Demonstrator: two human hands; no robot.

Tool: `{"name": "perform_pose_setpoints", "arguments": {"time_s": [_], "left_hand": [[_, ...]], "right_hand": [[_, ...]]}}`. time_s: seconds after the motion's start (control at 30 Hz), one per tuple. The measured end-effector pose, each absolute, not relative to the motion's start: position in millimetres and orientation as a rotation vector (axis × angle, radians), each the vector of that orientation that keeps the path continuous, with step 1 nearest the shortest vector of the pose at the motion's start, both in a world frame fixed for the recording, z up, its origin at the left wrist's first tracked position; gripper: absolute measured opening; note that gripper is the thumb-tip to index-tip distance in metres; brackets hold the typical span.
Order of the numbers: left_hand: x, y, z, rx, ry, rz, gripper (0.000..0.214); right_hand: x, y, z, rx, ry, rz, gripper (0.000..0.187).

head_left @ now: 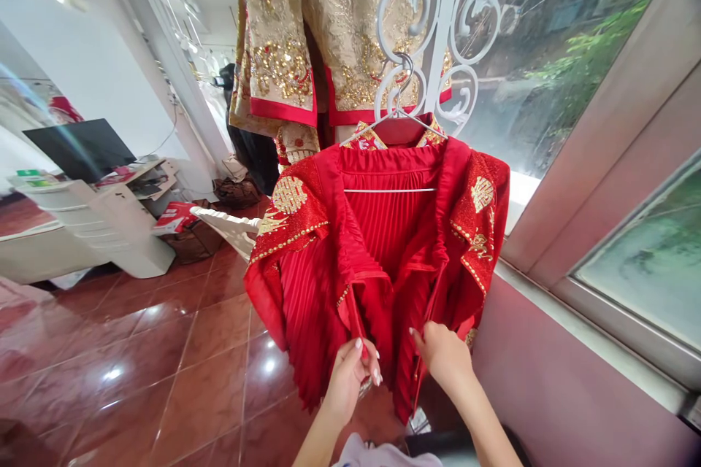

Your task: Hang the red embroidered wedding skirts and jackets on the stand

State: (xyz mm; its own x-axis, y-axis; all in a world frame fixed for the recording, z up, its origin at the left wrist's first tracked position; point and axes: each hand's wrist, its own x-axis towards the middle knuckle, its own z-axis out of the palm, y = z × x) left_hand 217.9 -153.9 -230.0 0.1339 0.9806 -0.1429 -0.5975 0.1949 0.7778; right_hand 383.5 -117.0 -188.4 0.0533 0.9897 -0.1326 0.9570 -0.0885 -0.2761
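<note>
A red pleated garment [383, 226] with gold-embroidered, beaded side pieces hangs in front of me on a thin metal hanger [402, 113]. Its front is parted, and a patterned gold-and-red collar [432, 133] shows behind the top edge. My left hand [350, 373] pinches the left edge of the opening between thumb and fingers. Closed around the opposite edge is my right hand [445, 356], its thumb towards the middle. The cloth hides part of what each hand grips. Both hands are low on the garment, a short way apart.
Behind hangs a gold sequinned garment [285, 51] with red hems, beside a white scrolled metal stand [443, 22]. A window frame [596, 182] rises at right. Leftward are a desk [109, 211] with a monitor [79, 149], bags [191, 237] and a shiny tiled floor [191, 357].
</note>
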Motion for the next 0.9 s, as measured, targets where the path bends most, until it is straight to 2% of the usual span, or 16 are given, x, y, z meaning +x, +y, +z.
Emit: {"name": "perform_pose_setpoints", "arguments": {"time_s": [0.13, 0.27, 0.43, 0.53, 0.63, 0.7, 0.8, 0.9], "left_hand": [[212.0, -139.9, -244.7, 0.614, 0.785, 1.231, 0.051], [225.0, -111.1, -261.3, 0.842, 1.077, 1.154, 0.039], [244.4, -85.3, -272.7, 1.065, 1.247, 1.153, 0.025], [245.1, -81.4, -274.0, 1.132, 1.315, 1.186, 0.027], [242.2, -78.8, -270.0, 1.397, 1.556, 1.121, 0.036], [241.7, -75.0, -264.8, 1.627, 1.79, 0.955, 0.04], [243.8, -67.9, -257.5, 1.784, 1.971, 0.709, 0.037], [247.5, -65.6, -255.5, 1.811, 1.973, 0.65, 0.034]], "right_hand": [[385.4, -102.6, -194.7, -2.109, -2.072, 0.394, 0.032], [364.6, -73.0, -200.0, -1.918, -1.903, 0.525, 0.023], [346.5, -48.9, -212.8, -1.797, -1.69, 0.631, 0.026], [344.5, -47.8, -217.9, -1.676, -1.567, 0.708, 0.028], [342.4, -48.5, -224.7, -1.536, -1.419, 0.877, 0.025], [339.7, -49.8, -230.4, -1.447, -1.322, 1.052, 0.026], [336.0, -55.2, -236.2, -1.326, -1.175, 1.307, 0.033], [334.8, -63.4, -235.0, -1.226, -1.026, 1.439, 0.037]]}}
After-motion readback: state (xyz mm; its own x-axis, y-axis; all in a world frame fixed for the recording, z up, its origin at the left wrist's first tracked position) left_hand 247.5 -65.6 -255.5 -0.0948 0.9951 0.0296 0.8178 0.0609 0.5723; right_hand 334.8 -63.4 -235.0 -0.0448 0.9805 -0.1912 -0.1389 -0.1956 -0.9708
